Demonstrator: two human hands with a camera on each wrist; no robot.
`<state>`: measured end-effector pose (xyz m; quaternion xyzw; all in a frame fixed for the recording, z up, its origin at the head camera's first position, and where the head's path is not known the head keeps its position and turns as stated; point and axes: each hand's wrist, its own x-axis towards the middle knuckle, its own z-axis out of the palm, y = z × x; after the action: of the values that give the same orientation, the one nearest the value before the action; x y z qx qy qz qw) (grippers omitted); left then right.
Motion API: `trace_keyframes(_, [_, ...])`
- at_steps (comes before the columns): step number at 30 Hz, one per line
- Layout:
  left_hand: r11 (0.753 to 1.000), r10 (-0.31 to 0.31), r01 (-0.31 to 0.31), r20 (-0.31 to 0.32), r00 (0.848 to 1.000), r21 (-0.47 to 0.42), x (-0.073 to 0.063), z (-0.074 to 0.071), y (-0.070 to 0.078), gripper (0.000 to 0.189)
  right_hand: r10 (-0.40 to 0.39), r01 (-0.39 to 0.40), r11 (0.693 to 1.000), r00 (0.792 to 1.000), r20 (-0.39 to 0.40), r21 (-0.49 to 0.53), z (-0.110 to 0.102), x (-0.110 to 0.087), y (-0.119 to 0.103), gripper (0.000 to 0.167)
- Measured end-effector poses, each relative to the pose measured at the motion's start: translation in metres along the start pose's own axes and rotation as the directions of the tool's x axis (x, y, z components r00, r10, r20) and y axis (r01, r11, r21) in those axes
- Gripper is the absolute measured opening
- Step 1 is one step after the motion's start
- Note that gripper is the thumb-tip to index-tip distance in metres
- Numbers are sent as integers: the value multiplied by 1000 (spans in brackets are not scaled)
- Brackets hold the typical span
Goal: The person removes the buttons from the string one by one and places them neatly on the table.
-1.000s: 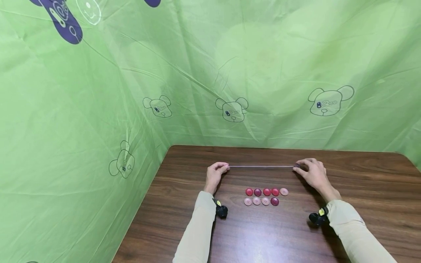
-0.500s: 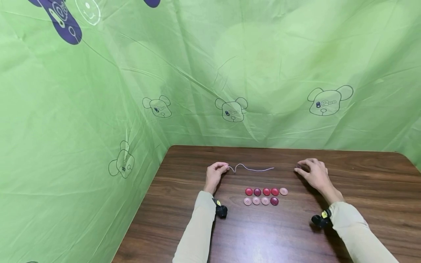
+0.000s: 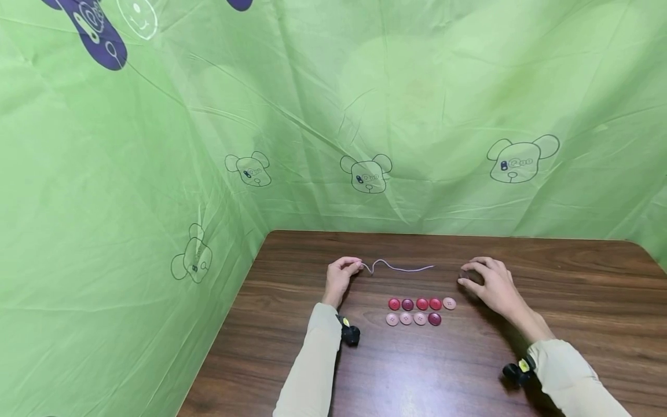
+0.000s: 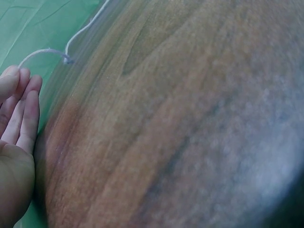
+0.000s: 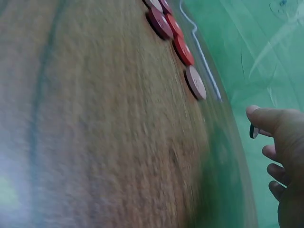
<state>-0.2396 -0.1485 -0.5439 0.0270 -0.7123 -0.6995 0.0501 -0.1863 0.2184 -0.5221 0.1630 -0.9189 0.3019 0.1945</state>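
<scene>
Between thumb and fingertips, my left hand [image 3: 340, 279] pinches one end of a pale lilac string [image 3: 403, 270]. The string bends in a wave near the fingers, and its loose end lies on the table to the right. In the left wrist view the string [image 4: 45, 51] rises from the left fingertips. My right hand [image 3: 495, 288] is apart from the string, over the table's right part. It pinches a dark button [image 5: 254, 130] between thumb and finger in the right wrist view; the other fingers are bent.
Two rows of buttons lie between the hands on the brown wooden table [image 3: 396, 370]: a back row with a red button [image 3: 422, 304] among several, and a front row with a pink button [image 3: 406, 319]. Green cloth [image 3: 312, 104] hangs behind and at the left.
The string, taut between both hands a second ago, came off the right hand and now lies slack. The right hand with its button has shifted slightly toward the person. The left hand stays put.
</scene>
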Motion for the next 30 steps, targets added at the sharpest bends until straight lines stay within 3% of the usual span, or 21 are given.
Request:
trace_keyframes(8, [1000, -4, 4, -4, 1000, -11, 0, -1, 0, 16, -81, 81, 996, 997, 8, -19, 0, -9, -20, 29])
trace_keyframes(17, [1000, -2, 2, 1, 1000, -15, 1, 0, 0, 15, -116, 117, 993, 992, 48, -22, 5, -26, -38, 30])
trace_keyframes(30, [1000, -13, 13, 2, 1000, -25, 1, -1, 0, 14, -164, 165, 986, 984, 75, -8, 6, -41, -47, 30])
